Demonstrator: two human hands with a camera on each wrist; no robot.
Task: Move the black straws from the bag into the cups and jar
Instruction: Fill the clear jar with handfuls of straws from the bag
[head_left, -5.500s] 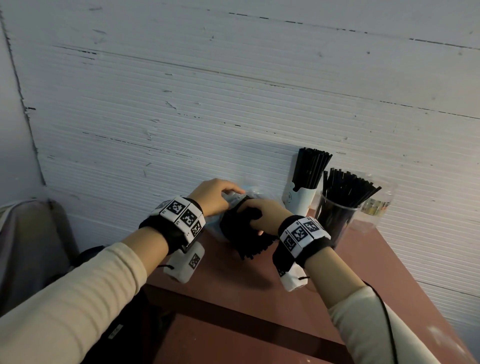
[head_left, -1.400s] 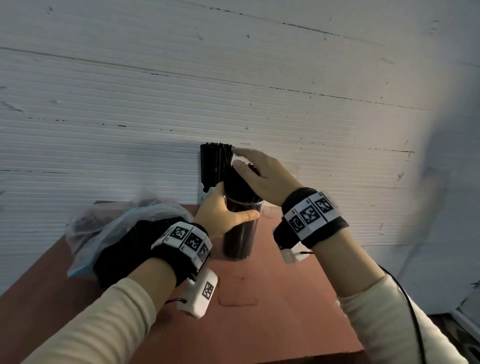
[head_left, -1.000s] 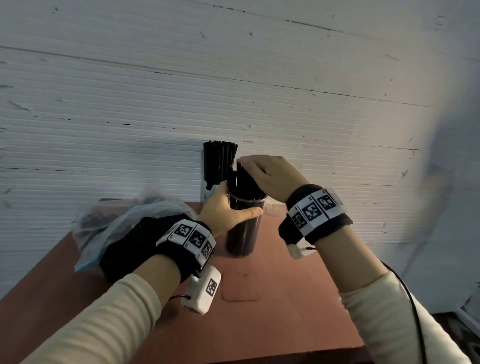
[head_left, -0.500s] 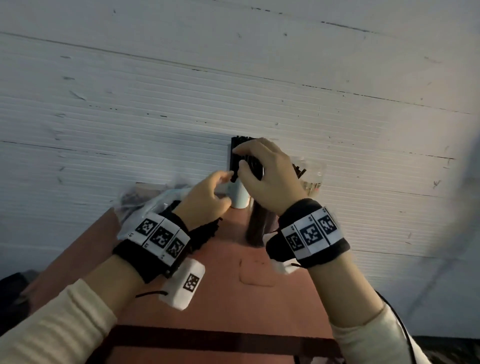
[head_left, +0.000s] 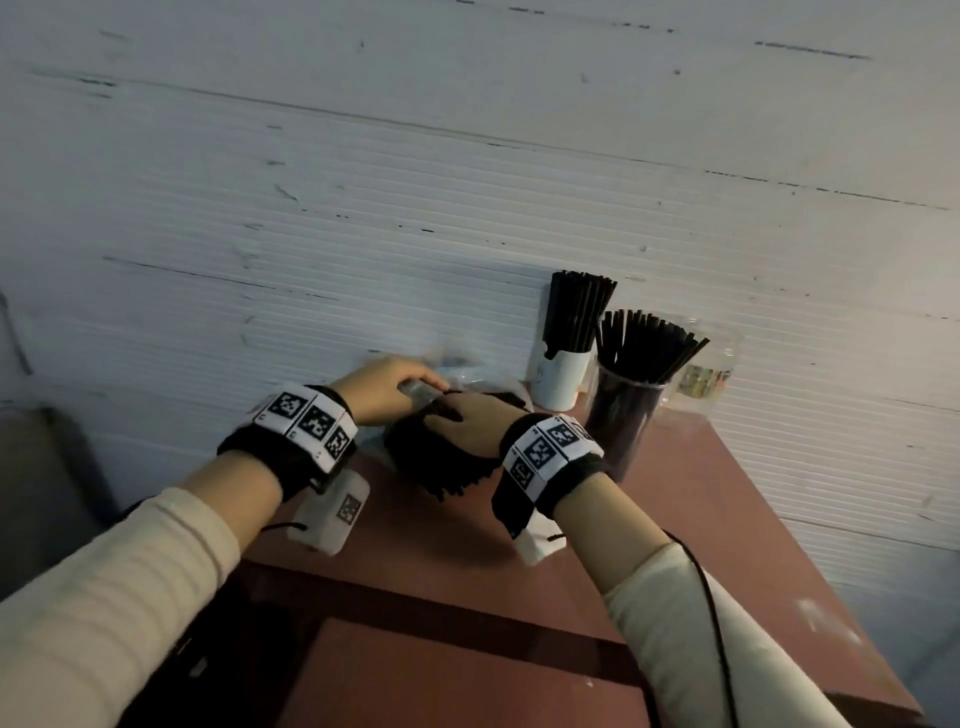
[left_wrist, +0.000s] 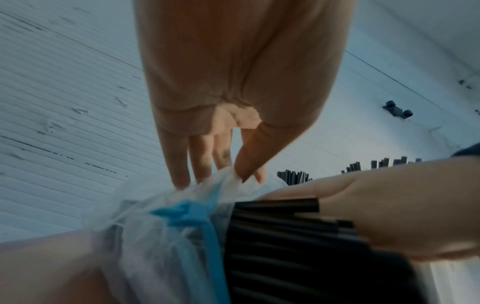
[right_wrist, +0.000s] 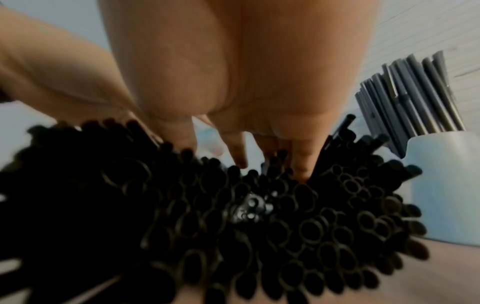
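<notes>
— Pinching the thin clear plastic bag (left_wrist: 166, 222), your left hand (head_left: 384, 387) holds its mouth; your right hand (head_left: 467, 423) curls over the black plastic straws (right_wrist: 259, 216) inside.
— Are they heavy?
— No; light, stiff, slippery; grab a small bunch near the middle.

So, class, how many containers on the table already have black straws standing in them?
2: the white cup by the wall and the clear cup right of it. The jar behind looks empty, partly hidden.
</notes>
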